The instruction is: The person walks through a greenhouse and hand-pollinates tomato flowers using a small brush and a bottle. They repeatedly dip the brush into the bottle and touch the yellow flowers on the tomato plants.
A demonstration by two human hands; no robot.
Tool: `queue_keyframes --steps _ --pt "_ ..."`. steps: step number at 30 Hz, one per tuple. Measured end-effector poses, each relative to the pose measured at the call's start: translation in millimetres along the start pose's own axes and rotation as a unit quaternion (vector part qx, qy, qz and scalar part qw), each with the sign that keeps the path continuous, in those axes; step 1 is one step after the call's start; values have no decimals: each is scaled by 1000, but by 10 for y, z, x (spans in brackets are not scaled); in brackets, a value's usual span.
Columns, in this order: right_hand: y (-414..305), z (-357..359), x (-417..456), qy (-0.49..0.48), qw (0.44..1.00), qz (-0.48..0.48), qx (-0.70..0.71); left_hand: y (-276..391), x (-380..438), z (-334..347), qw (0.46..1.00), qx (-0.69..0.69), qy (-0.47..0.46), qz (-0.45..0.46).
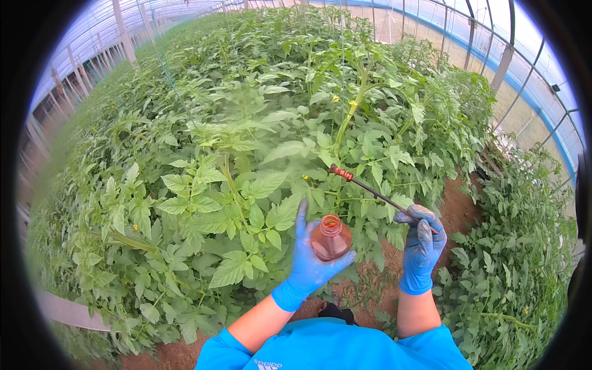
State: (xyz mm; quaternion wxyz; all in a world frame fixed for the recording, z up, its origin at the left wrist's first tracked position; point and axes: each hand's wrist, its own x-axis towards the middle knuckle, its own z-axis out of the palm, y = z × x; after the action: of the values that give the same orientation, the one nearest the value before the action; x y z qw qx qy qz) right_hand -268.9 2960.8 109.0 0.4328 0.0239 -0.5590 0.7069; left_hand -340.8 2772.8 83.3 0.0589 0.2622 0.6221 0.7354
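Observation:
My left hand (pixel 314 259), in a blue glove, holds a small uncapped bottle (pixel 331 240) of reddish liquid upright, with the index finger stretched out past it. In my right hand (pixel 423 243), also gloved and stained at the fingertips, is a thin dark stick (pixel 379 196) pinched near its lower end. Red material is wrapped around the dark far tip (pixel 341 173) of the stick, which is above and to the right of the bottle mouth, apart from it. Tomato plants (pixel 222 189) stand before both hands, and yellow flowers (pixel 353 103) show on a stem beyond the tip.
More tomato plants (pixel 499 277) grow at the right, beside a strip of bare soil (pixel 458 203). Strings (pixel 169 78) hang among the plants. The greenhouse frame (pixel 504 64) curves along the right, with posts (pixel 124 32) at the upper left.

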Motion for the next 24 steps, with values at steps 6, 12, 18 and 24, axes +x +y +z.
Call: queue_keyframes --steps 6,12,18,24 --pt "439 133 110 -114 987 111 16 -255 129 -670 972 144 187 -2" --pt "882 749 110 -245 968 62 4 22 -152 -1063 965 111 237 -11" --pt "1155 1256 80 -321 944 17 -77 10 -326 -1283 973 117 199 0" --pt "1444 1517 -24 -307 945 22 -112 14 -339 -1399 978 108 178 12"
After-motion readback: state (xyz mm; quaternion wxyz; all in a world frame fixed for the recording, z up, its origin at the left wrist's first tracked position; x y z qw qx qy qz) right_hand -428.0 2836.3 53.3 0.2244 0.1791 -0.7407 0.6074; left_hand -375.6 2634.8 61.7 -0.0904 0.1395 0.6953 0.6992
